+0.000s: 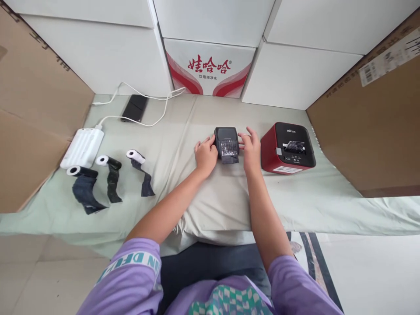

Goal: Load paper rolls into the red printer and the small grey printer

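Printer (227, 132), one, black, small: on the cloth-covered surface (177, 131), about midway along its length and between near and far edges. Lid looks shut.
Strip (229, 153), one, dark with pale marks: out over the printer's front, its end toward the near edge; whether it is torn free cannot be told.
Left hand (207, 156): beside the printer's left side, fingers touching it; whether they grip cannot be told.
Right hand (251, 151): at the printer's right side, fingers spread and not closed on anything; contact at the tips is unclear.
Stage, as judged: strip fed out, both hands at the printer, nothing lifted from the surface.
Rolls (80, 171), three: toward the left edge, each with a dark tail unwound, none in hand.
Red printer (281, 139), one: right of the right hand, nearer the right edge, a dark piece at its top opening; untouched.
White box (84, 146), one: near the left edge, cable (150, 125) attached.
Phone (134, 108), one: toward the far left corner, screen dark.
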`<state>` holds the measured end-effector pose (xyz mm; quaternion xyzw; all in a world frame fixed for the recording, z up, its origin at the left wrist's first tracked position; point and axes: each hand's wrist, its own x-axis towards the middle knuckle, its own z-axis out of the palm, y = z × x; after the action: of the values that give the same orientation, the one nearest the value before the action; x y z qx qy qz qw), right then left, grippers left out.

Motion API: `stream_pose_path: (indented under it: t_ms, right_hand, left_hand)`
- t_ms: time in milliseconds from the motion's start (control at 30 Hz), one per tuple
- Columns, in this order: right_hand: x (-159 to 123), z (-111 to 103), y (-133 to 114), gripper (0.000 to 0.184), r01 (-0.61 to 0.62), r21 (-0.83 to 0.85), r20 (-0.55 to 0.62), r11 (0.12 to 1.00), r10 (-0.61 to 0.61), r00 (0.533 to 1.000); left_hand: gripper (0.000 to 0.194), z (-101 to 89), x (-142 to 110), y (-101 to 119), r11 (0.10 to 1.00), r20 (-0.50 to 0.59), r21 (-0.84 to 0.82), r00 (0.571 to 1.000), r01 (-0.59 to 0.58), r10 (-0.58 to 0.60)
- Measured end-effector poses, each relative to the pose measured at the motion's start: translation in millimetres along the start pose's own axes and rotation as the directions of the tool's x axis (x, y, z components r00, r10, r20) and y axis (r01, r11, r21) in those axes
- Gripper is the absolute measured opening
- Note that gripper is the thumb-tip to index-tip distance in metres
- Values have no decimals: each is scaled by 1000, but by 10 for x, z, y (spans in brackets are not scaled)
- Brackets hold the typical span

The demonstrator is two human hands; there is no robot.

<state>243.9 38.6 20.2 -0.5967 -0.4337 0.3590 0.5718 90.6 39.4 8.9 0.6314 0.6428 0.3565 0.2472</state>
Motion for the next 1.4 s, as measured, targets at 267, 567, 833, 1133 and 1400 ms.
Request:
stream_pose_path:
  t_ms: [267, 567, 833, 1133, 1400]
  right_hand:
    - [133, 228, 360, 65, 88, 313, -5, 946, -91, 996]
    - [110, 248, 354, 67, 107, 294, -52, 950, -96, 994]
    - [108, 235, 323, 76, 115, 142, -8, 983, -115, 993]
    - [200, 255, 356, 78, 66, 219, -50, 973, -56, 997]
    - [210, 265, 358, 65, 52, 263, -89, 963, -29, 996]
  left_hand:
    - [65, -75, 2, -52, 994, 2, 103, 1000, -25, 25]
    - [71, -152, 30, -128, 948, 109, 261, 981, -182, 158]
    - [70, -130, 14, -110, 958, 118, 216, 979, -187, 164]
    - [69, -122, 9, -95, 967, 91, 198, 985, -160, 144]
    - [68, -121, 20, -98, 945, 111, 259, 978, -199, 176]
